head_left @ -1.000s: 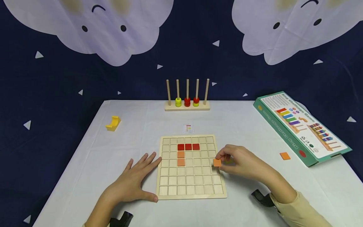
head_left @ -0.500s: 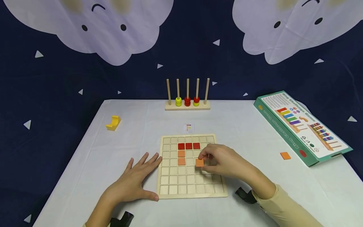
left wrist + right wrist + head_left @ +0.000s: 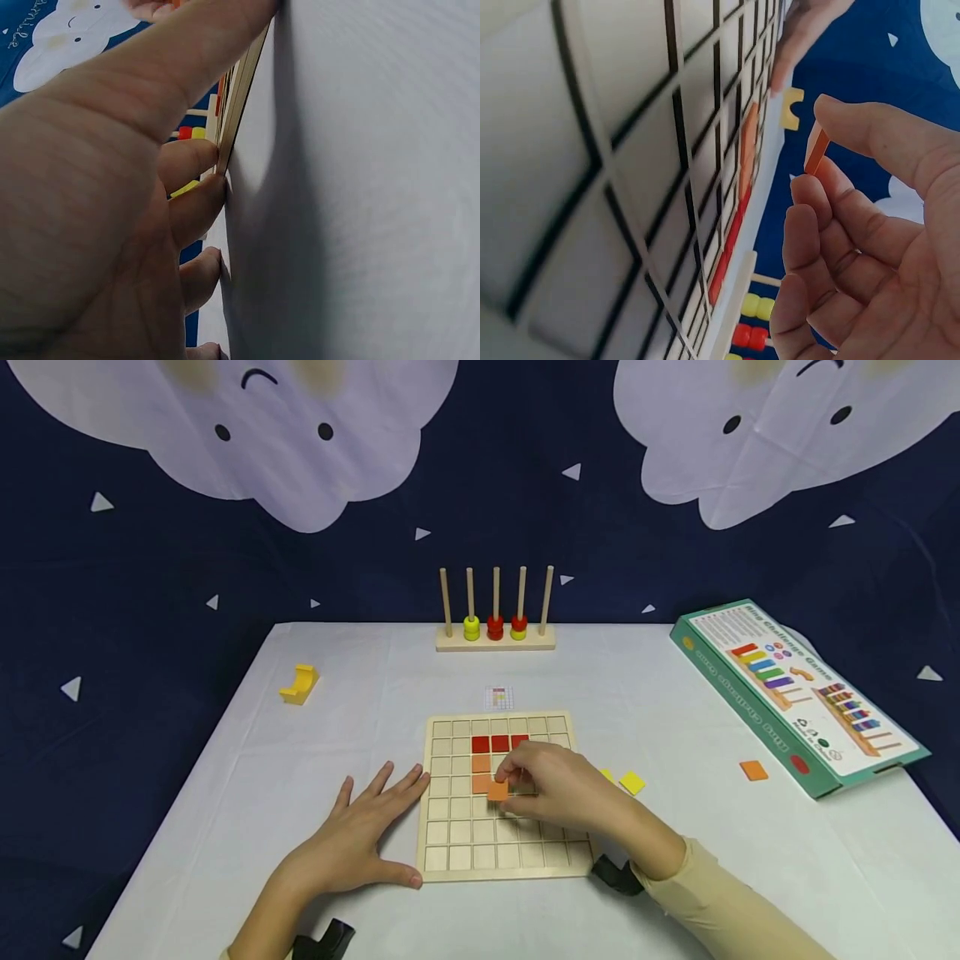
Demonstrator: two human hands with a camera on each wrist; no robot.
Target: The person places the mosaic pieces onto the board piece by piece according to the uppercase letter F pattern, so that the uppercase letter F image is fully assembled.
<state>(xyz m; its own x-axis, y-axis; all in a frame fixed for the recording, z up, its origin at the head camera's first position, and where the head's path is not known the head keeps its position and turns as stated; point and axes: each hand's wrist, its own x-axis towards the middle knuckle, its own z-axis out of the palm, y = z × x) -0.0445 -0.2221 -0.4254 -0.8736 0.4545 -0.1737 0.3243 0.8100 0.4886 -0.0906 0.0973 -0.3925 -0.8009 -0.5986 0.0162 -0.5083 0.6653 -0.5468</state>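
Observation:
My right hand (image 3: 562, 785) pinches an orange square tile (image 3: 498, 791) between thumb and fingers, above the wooden grid board (image 3: 480, 857). In the right wrist view the held tile (image 3: 817, 154) stands off the board's surface. Red tiles (image 3: 500, 744) form a row near the top of the board, the rightmost partly behind my fingers. Under the left end of that row lie two orange tiles (image 3: 481, 763), one below the other. My left hand (image 3: 348, 839) lies spread on the table, its fingertips and thumb touching the board's left edge (image 3: 241, 97).
A small printed pattern card (image 3: 498, 697) lies behind the board. Farther back stands a peg rack (image 3: 495, 642) with red and yellow rings. Yellow tiles (image 3: 632, 782) and an orange tile (image 3: 753, 770) lie to the right, near a green game box (image 3: 798, 697). A yellow block (image 3: 300, 685) sits back left.
My right hand has moved left across the board with the orange tile, uncovering yellow tiles on the table at its right. My left hand has stayed at the board's edge.

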